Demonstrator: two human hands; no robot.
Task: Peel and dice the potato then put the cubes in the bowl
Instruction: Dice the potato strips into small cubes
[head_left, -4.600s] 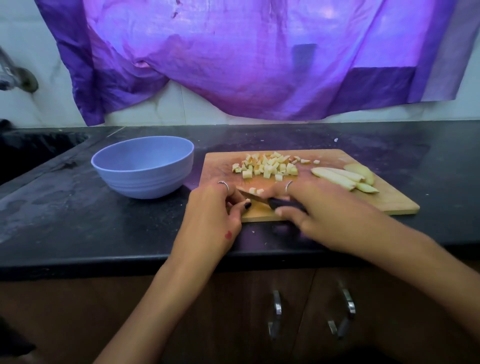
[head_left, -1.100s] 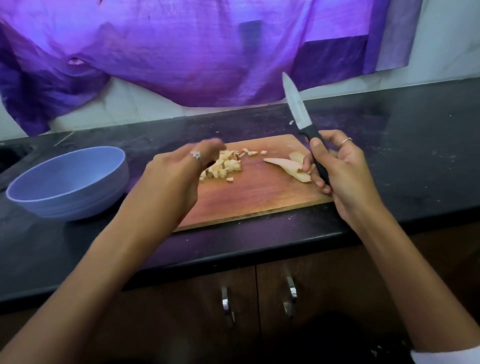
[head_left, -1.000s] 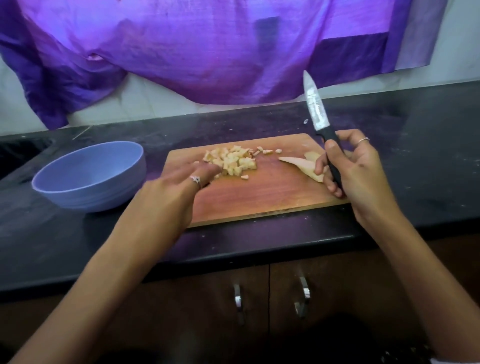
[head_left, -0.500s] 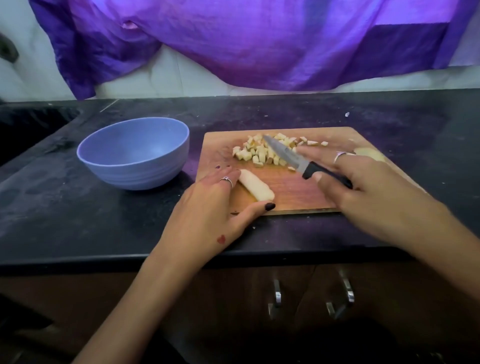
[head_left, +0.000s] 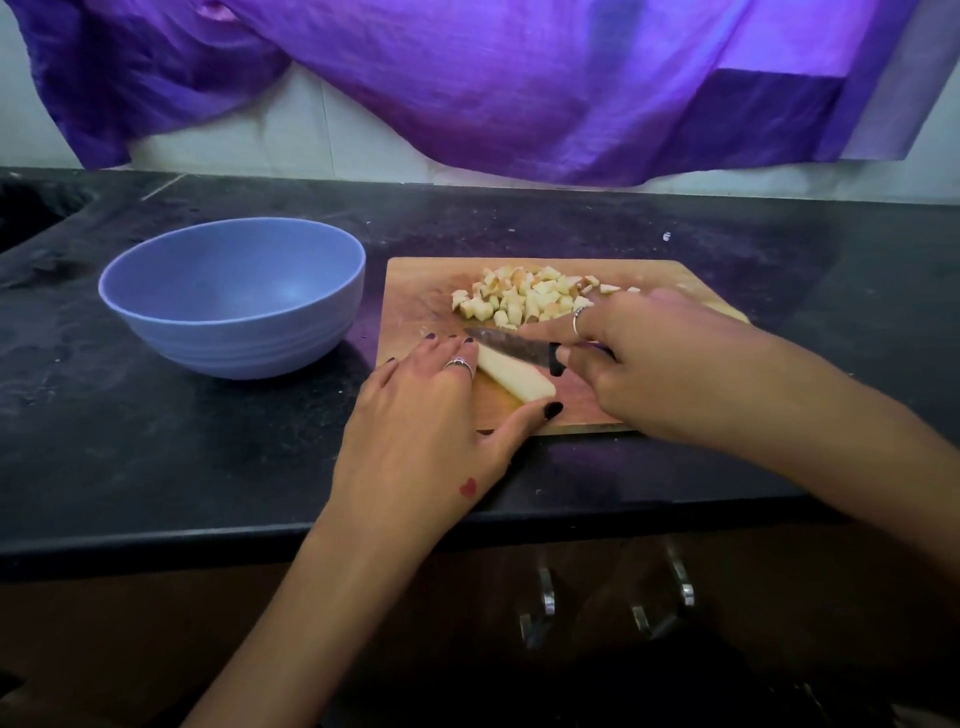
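My left hand (head_left: 421, 415) is pressing down with fingers nearly straight and thumb spread, pinning the pale peeled potato strip (head_left: 511, 379) near the front edge of the rectangular wooden cutting board (head_left: 415, 296). My right hand (head_left: 660, 364) is curling around the black-handled kitchen knife (head_left: 514, 347), blade lying across the strip. I'm judging the strip firm, light and wet-slick, best held from above, behind the blade. The diced potato cubes (head_left: 524, 299) are piling toward the board's back; the round lavender plastic bowl (head_left: 234, 296) is sitting left of the board.
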